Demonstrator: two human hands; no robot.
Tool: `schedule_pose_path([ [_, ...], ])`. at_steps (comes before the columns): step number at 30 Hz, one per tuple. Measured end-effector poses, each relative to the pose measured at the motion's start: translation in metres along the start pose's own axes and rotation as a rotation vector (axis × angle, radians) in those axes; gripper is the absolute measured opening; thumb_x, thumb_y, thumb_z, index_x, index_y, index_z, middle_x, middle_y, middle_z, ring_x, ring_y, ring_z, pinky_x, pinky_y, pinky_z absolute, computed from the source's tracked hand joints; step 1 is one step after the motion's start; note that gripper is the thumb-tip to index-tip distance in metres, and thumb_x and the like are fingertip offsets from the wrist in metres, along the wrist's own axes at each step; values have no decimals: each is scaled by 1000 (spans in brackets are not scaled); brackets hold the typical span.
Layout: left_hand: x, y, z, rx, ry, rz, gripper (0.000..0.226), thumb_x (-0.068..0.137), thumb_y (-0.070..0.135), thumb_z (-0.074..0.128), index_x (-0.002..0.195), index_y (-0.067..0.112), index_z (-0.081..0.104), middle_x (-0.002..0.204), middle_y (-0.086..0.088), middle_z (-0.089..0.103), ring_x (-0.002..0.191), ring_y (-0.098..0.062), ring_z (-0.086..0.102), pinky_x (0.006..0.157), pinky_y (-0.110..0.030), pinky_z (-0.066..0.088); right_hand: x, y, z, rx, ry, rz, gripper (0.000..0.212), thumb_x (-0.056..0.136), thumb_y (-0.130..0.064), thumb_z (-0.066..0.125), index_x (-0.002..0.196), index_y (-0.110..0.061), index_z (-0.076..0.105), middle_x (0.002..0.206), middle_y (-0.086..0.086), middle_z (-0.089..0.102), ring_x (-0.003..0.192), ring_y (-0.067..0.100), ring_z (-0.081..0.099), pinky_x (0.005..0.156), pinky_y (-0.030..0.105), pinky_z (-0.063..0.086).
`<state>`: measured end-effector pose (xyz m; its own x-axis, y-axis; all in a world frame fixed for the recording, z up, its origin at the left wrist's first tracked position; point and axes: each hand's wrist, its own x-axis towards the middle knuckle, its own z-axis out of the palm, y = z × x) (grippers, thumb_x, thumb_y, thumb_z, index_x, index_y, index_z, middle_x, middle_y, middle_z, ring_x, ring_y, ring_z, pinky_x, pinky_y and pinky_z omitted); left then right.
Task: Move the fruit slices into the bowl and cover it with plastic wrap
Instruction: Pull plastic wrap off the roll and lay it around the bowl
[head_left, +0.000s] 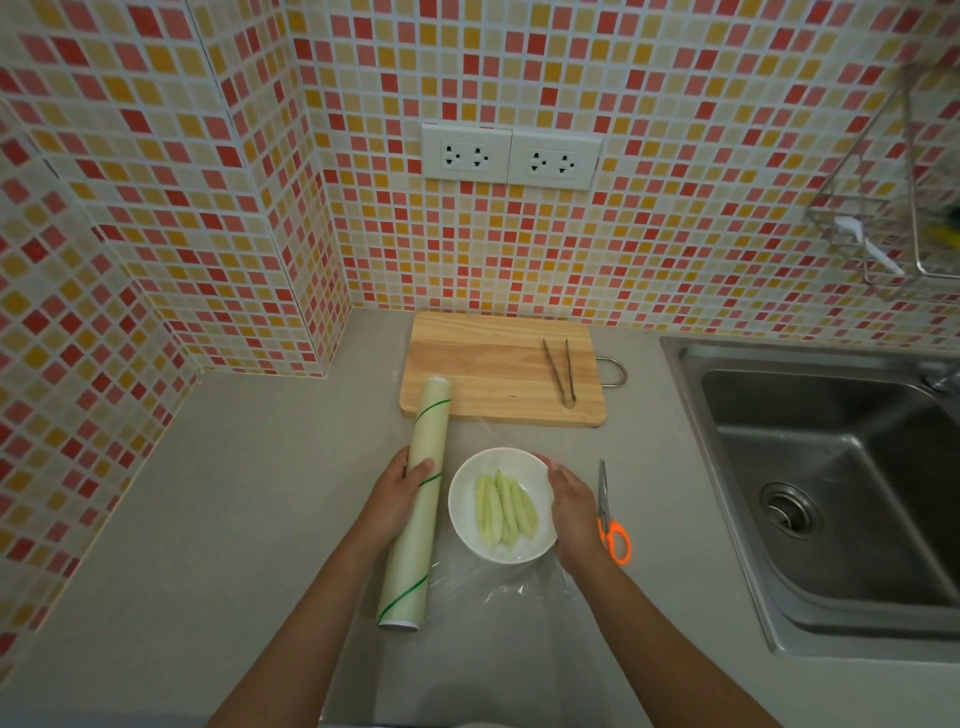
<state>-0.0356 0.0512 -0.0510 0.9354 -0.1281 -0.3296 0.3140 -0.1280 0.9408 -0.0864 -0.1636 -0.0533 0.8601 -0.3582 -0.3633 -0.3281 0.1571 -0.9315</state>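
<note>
The white bowl (501, 505) w/ pale green fruit slices (505, 508) is set on the grey table (249, 499), just in front of the wooden cutting board (498, 369). The plastic wrap roll (415, 501) is gripped by the left hand (397, 493); a clear sheet (511, 587) is spread under the bowl. The right hand (571, 501) is cupped against the bowl's right rim. Tongs (560, 371) are laid on the board; orange-handled scissors (610, 514) just right of the right hand.

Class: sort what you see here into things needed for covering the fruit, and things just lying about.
Needed: bowl, fruit slices, plastic wrap roll, scissors.
Lying about: cutting board, tongs, sink, wall sockets.
</note>
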Motion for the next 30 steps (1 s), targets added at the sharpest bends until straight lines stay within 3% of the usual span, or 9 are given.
schedule_pose_path([
  [6, -1, 4, -1, -32, 16, -58, 27, 95, 34, 54, 120, 23, 51, 103, 7, 63, 91, -10, 61, 72, -27, 47, 1, 0, 1, 25, 25, 17, 31, 100, -23, 42, 92, -28, 72, 96, 1, 73, 89, 19, 67, 73, 31, 54],
  [9, -3, 1, 1, 45, 55, -20, 34, 89, 38, 64, 117, 24, 52, 103, 8, 63, 90, -9, 62, 70, -26, 46, 1, 0, 2, 29, 57, -12, 29, 100, -21, 43, 93, -25, 71, 106, 5, 68, 93, 18, 65, 71, 27, 51],
  [14, 0, 1, -1, 69, 87, 22, 27, 88, 35, 66, 113, 26, 60, 98, 9, 67, 86, -10, 63, 68, -25, 46, -1, 1, 3, 19, 83, -74, 29, 100, -18, 44, 104, -7, 70, 118, 13, 62, 104, 27, 62, 81, 33, 53],
  [18, -1, -1, -1, 69, 84, 51, 23, 89, 32, 66, 110, 24, 63, 94, 9, 68, 81, -7, 63, 67, -22, 46, -4, -2, 4, -9, 126, -120, 28, 99, -15, 45, 102, -5, 71, 117, 13, 61, 106, 26, 60, 93, 41, 50],
  [25, 2, 0, -3, 91, 77, 39, 32, 95, 31, 57, 122, 14, 59, 107, -2, 66, 89, -13, 61, 70, -25, 45, -8, -3, 3, 28, 79, -79, 28, 98, -15, 45, 96, -22, 72, 91, -9, 74, 82, 1, 69, 65, 13, 53],
  [30, 2, -1, -4, 82, 77, 21, 34, 98, 28, 51, 125, 9, 57, 115, -9, 64, 104, -24, 60, 86, -34, 46, -5, -4, 2, 20, 65, -2, 29, 100, -21, 42, 98, -23, 71, 91, -6, 72, 84, 8, 67, 70, 23, 54],
])
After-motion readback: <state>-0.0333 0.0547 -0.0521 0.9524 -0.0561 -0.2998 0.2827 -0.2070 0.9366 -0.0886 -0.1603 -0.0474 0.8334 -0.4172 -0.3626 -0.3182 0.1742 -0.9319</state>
